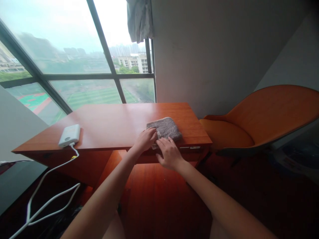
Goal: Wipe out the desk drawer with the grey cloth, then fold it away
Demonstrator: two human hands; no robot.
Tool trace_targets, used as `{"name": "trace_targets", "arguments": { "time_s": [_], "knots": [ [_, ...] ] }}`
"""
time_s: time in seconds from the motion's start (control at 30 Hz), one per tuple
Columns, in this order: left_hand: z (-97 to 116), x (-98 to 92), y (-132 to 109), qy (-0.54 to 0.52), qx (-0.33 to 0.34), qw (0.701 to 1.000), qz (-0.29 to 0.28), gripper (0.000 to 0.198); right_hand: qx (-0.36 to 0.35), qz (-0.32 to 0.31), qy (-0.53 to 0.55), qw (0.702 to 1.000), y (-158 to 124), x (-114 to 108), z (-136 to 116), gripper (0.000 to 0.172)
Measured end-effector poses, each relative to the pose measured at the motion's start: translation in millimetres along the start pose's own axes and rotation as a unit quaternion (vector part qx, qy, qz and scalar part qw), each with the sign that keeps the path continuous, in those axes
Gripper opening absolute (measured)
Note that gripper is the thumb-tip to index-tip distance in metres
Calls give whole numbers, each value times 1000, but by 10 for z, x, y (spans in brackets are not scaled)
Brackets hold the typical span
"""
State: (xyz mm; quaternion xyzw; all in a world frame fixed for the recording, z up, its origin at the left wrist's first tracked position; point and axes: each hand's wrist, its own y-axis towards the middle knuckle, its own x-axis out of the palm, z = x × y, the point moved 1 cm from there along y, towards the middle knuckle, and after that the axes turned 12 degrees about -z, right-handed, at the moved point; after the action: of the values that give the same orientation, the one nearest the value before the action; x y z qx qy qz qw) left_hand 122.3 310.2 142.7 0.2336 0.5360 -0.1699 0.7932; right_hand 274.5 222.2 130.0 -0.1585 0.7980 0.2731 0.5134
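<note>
A folded grey towel (165, 127) lies on the reddish wooden desk (107, 124), near its front right edge. My left hand (145, 139) rests on the towel's near left corner with its fingers curled over the edge. Beside it, my right hand (169, 152) lies with fingers stretched out, fingertips touching the towel's front edge. Whether either hand actually pinches the fabric is hard to make out.
A white power bank (69, 135) sits at the desk's left front, its white cable (47, 186) trailing down to the floor. An orange chair (261, 116) stands to the right of the desk. Behind the desk is a large window (82, 59) with a curtain (139, 20).
</note>
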Motion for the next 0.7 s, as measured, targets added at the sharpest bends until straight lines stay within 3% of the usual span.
{"name": "trace_targets", "arguments": {
  "time_s": [0.1, 0.27, 0.33, 0.47, 0.7],
  "knots": [
    [-128, 33, 71, 18, -28, 999, 2, 36, -25, -24, 7, 999, 101, 6, -49, 59],
    [-178, 76, 44, 60, -34, 997, -34, 45, 1, -7, -3, 1000, 257, -211, 170, 37],
    [-129, 86, -9, 78, -40, 995, -52, 49, 41, -9, -44, 998, 280, -274, 355, 40],
    [3, 102, -127, 99, -55, 992, -59, 53, 91, -72, -77, 990, 209, -235, 666, 58],
    [112, 83, -279, 134, -16, 990, -51, 67, 112, -66, -76, 989, 74, -158, 707, 63]
  ]
}}
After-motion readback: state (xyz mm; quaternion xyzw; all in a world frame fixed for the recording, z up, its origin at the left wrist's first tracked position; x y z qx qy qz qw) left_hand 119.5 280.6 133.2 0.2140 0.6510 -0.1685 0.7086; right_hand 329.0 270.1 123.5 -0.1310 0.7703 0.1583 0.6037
